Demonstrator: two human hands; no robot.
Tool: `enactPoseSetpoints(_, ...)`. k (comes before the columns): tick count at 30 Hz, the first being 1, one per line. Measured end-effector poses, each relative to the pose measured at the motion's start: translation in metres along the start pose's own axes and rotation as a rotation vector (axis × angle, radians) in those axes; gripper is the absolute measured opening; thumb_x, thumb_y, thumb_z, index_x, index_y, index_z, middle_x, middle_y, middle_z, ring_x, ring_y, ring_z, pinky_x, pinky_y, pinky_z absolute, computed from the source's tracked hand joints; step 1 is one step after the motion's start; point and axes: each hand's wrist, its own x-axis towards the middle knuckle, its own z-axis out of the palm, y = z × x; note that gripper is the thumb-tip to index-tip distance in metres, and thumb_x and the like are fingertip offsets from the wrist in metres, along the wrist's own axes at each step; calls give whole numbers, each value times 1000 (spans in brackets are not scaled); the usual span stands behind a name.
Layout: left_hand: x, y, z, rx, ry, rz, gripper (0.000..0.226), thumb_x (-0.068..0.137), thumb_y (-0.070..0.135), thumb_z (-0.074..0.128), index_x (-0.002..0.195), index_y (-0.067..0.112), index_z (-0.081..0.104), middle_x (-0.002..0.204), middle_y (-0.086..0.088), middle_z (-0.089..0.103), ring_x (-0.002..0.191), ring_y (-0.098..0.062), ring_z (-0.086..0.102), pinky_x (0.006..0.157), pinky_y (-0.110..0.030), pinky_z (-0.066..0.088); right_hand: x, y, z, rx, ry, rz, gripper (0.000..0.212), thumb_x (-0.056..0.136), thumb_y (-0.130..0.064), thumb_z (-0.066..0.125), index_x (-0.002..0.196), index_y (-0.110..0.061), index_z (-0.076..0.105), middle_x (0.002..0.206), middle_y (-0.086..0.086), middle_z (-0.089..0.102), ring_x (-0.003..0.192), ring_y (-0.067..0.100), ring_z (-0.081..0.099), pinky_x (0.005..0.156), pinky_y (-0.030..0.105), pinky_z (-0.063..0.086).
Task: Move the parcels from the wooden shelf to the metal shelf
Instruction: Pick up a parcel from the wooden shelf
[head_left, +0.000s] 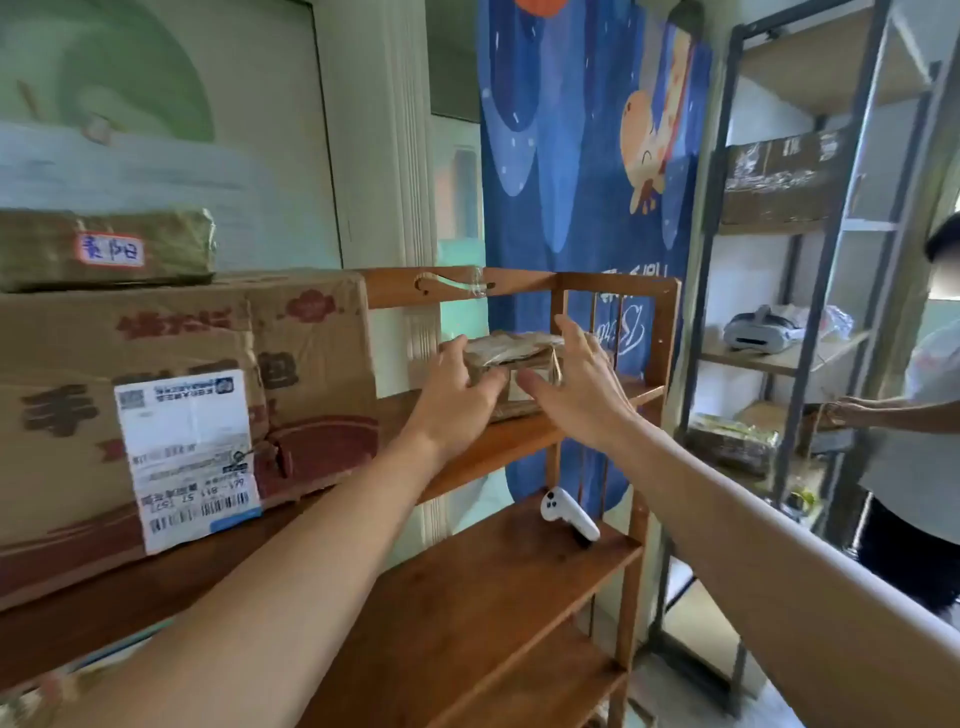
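Wooden shelf (498, 582), near to far:
- Lower board: white controller (569, 513).
- Upper board, nearest end: large carton (171, 395) with shipping label, flat taped parcel (104, 249) on top.
- Upper board, far end: left hand (457, 389) and right hand (576, 384), fingers spread wide, flanking small taped parcel (511, 358); contact not discernible.
- Beyond: metal shelf (795, 260), bearing parcels.

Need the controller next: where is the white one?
The white controller lies on the wooden shelf's lower board, near its right edge, below the small parcel.
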Motion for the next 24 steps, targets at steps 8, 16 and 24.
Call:
enactPoseSetpoints(8, 37, -5, 38, 79, 114, -323, 72, 103, 58, 28, 152, 7, 45, 155, -16, 51, 141, -35, 48, 112, -38, 38, 37, 25, 26, 23, 63, 102, 63, 80, -52, 52, 130, -14, 59, 127, 7, 69, 123, 33, 59, 102, 50, 49)
enactPoseSetpoints(16, -25, 15, 40, -385, 427, -93, 38, 102, 58, 39, 129, 37, 56, 126, 6, 71, 117, -13, 67, 100, -34, 53, -24, 1, 16, 772, 214, 49, 12, 98, -35, 60, 105, -35, 50, 109, -6, 64, 100, 0, 67, 91, 33, 58)
enactPoseSetpoints(24, -169, 24, 25, -658, 626, 22, 42, 98, 40, 59, 135, 21, 57, 124, 2, 73, 112, -14, 72, 87, -28, 61, -156, -53, 22, 987, 276, -72, 20, 100, -7, 59, 115, -15, 49, 110, -8, 66, 99, -2, 71, 77, 20, 59)
